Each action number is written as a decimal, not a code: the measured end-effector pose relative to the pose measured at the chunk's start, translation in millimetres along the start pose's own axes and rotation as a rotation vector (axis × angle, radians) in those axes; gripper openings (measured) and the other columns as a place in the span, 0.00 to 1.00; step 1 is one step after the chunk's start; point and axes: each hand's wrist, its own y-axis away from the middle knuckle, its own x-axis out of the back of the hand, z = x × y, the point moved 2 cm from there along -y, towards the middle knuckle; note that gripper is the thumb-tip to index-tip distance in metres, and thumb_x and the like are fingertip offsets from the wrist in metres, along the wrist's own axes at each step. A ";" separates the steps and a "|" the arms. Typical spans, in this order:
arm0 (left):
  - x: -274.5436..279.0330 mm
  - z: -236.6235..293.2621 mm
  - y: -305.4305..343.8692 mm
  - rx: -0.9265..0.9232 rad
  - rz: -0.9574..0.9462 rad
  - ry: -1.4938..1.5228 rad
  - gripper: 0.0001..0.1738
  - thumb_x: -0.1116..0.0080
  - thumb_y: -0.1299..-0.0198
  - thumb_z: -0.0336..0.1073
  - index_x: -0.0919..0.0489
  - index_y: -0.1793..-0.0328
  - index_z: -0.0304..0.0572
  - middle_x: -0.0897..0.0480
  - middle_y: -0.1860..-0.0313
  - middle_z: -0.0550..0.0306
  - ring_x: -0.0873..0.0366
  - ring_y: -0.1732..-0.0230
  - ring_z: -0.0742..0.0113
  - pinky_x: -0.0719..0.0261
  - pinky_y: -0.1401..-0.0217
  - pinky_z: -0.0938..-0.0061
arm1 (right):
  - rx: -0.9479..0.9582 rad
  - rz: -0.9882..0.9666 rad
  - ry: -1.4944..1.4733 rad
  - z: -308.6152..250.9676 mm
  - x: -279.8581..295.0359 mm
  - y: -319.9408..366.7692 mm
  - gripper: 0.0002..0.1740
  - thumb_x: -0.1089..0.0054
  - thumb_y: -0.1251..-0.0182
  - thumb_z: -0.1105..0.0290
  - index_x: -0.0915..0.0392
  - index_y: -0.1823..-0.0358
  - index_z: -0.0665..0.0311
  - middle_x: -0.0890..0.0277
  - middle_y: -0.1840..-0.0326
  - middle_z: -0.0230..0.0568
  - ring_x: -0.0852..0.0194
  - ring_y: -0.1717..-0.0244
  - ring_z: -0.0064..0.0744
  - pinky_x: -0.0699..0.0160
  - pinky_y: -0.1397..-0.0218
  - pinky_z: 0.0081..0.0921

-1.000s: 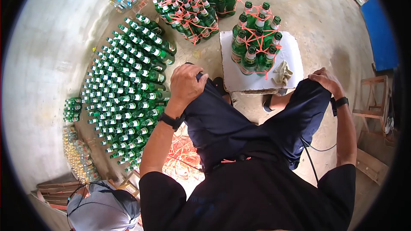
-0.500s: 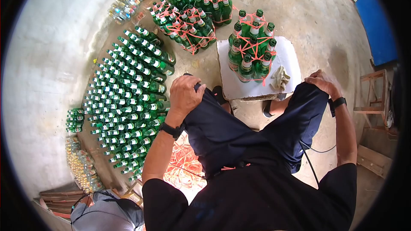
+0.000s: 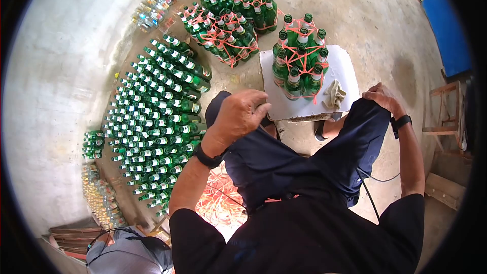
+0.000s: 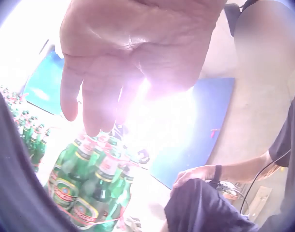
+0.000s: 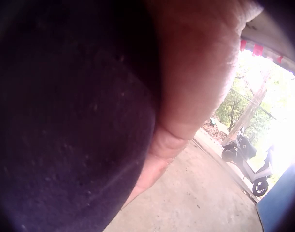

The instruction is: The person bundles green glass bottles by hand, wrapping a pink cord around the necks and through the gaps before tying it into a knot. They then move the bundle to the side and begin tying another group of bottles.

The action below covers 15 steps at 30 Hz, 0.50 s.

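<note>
Green bottles point(image 3: 293, 86) — white board point(image 3: 346, 66)

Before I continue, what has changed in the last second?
The bare left hand has lifted off the dark-trousered left knee and moved rightward toward the white rectangular board, holding nothing. The bare right hand stays on the right knee; the pink-strapped green glass bottles stay on the board.

You can bring your left hand point(image 3: 238, 117) through open air over the near left corner of the white board point(image 3: 345, 66). On the board, a strapped bundle of Tsingtao bottles point(image 3: 300, 61) blocks the middle; a low crumpled cloth point(image 3: 335, 95) lies at its near right. Loose bottle rows point(image 3: 157, 116) crowd its left; concrete floor point(image 3: 373, 30) gives you room beyond its right edge. Your knees point(image 3: 373, 110) flank its near side, with a gap between.
</note>
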 end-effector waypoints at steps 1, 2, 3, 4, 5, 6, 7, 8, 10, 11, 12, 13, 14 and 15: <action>-5.5 5.6 -3.7 -0.054 -0.027 0.046 0.13 0.28 0.38 0.35 0.13 0.50 0.36 0.11 0.55 0.46 0.12 0.59 0.54 0.16 0.57 0.67 | -0.018 0.005 -0.014 24.9 -14.4 -2.5 0.11 0.40 0.31 0.66 0.15 0.66 0.64 0.19 0.72 0.48 0.17 0.68 0.49 0.21 0.63 0.41; -12.0 10.6 -7.4 -0.110 -0.055 0.093 0.13 0.27 0.38 0.34 0.13 0.50 0.35 0.11 0.55 0.45 0.12 0.60 0.55 0.16 0.58 0.68 | -0.011 -0.005 0.008 30.5 -15.5 -2.2 0.11 0.40 0.31 0.65 0.16 0.67 0.64 0.20 0.72 0.49 0.18 0.69 0.49 0.22 0.64 0.42; -21.2 11.6 -9.8 -0.223 -0.028 0.092 0.13 0.27 0.38 0.34 0.13 0.50 0.35 0.11 0.55 0.45 0.13 0.61 0.54 0.15 0.59 0.68 | -0.004 -0.014 0.030 35.4 -16.2 -2.1 0.11 0.40 0.30 0.65 0.16 0.67 0.65 0.20 0.73 0.49 0.18 0.70 0.49 0.22 0.64 0.42; -25.7 18.3 -14.0 -0.220 -0.050 0.096 0.13 0.27 0.38 0.34 0.13 0.50 0.35 0.11 0.56 0.45 0.12 0.60 0.54 0.15 0.58 0.67 | 0.026 -0.038 0.086 21.6 -8.5 -1.8 0.11 0.40 0.30 0.65 0.17 0.67 0.65 0.21 0.73 0.49 0.19 0.70 0.49 0.23 0.65 0.43; -28.3 28.6 -18.8 -0.219 -0.073 0.100 0.14 0.27 0.38 0.34 0.13 0.50 0.35 0.11 0.56 0.45 0.12 0.60 0.53 0.15 0.57 0.67 | 0.054 -0.062 0.142 9.8 -2.7 -2.0 0.11 0.40 0.30 0.65 0.17 0.67 0.65 0.21 0.73 0.49 0.20 0.71 0.50 0.24 0.65 0.43; -29.8 38.1 -23.2 -0.217 -0.096 0.104 0.14 0.27 0.38 0.35 0.13 0.50 0.35 0.11 0.56 0.45 0.12 0.59 0.53 0.15 0.56 0.67 | 0.129 -0.030 0.169 5.2 -0.3 -1.8 0.11 0.40 0.30 0.65 0.17 0.66 0.65 0.22 0.73 0.50 0.20 0.71 0.50 0.24 0.66 0.43; -29.8 44.6 -29.9 -0.230 -0.107 0.095 0.12 0.27 0.37 0.34 0.13 0.51 0.35 0.11 0.56 0.45 0.11 0.57 0.53 0.14 0.54 0.68 | 0.203 0.000 0.197 3.1 0.4 -1.5 0.11 0.40 0.29 0.65 0.17 0.64 0.65 0.22 0.74 0.50 0.21 0.72 0.50 0.25 0.66 0.43; -29.2 50.2 -37.3 -0.235 -0.094 0.131 0.12 0.28 0.37 0.34 0.12 0.51 0.35 0.11 0.57 0.45 0.11 0.57 0.53 0.14 0.54 0.68 | 0.278 0.029 0.224 1.5 0.8 -1.1 0.11 0.41 0.29 0.65 0.17 0.63 0.65 0.23 0.74 0.50 0.21 0.72 0.51 0.25 0.66 0.43; -28.4 58.4 -52.4 -0.236 -0.062 0.205 0.11 0.28 0.37 0.33 0.12 0.52 0.35 0.10 0.57 0.45 0.11 0.58 0.54 0.15 0.53 0.69 | 0.171 0.011 0.164 -6.6 5.2 0.4 0.10 0.41 0.28 0.65 0.16 0.60 0.64 0.23 0.73 0.51 0.21 0.70 0.50 0.26 0.65 0.42; -27.4 59.1 -60.7 -0.232 -0.016 0.214 0.08 0.30 0.35 0.31 0.12 0.53 0.34 0.09 0.58 0.48 0.11 0.58 0.60 0.15 0.53 0.72 | 0.051 -0.016 0.102 -15.7 10.1 0.0 0.11 0.41 0.28 0.64 0.16 0.59 0.64 0.23 0.73 0.51 0.21 0.69 0.50 0.26 0.65 0.42; -26.2 56.3 -70.1 -0.180 0.003 0.271 0.08 0.32 0.34 0.31 0.12 0.53 0.33 0.09 0.58 0.50 0.11 0.58 0.62 0.15 0.52 0.73 | -0.069 -0.042 0.040 -19.7 12.7 0.8 0.11 0.41 0.28 0.64 0.16 0.59 0.64 0.23 0.73 0.52 0.21 0.69 0.50 0.26 0.64 0.42; -24.4 51.4 -80.1 -0.127 0.022 0.326 0.08 0.33 0.32 0.30 0.12 0.52 0.32 0.09 0.57 0.51 0.11 0.57 0.64 0.15 0.52 0.73 | -0.033 -0.035 -0.006 -5.3 2.1 -4.4 0.13 0.42 0.27 0.62 0.17 0.60 0.65 0.24 0.73 0.54 0.22 0.68 0.49 0.27 0.63 0.41; -22.9 45.0 -89.7 -0.072 0.042 0.381 0.08 0.34 0.31 0.30 0.12 0.51 0.32 0.09 0.57 0.52 0.11 0.57 0.66 0.15 0.51 0.74 | -0.034 -0.042 -0.006 9.9 -5.5 -1.8 0.14 0.42 0.27 0.61 0.17 0.60 0.66 0.24 0.72 0.54 0.22 0.69 0.49 0.27 0.63 0.42; -23.6 33.6 -98.4 -0.031 0.107 0.433 0.08 0.36 0.29 0.29 0.12 0.50 0.31 0.09 0.57 0.53 0.11 0.56 0.67 0.15 0.51 0.75 | -0.035 -0.049 -0.006 8.9 -4.2 -1.2 0.15 0.42 0.27 0.61 0.17 0.60 0.67 0.24 0.72 0.55 0.22 0.69 0.49 0.28 0.63 0.42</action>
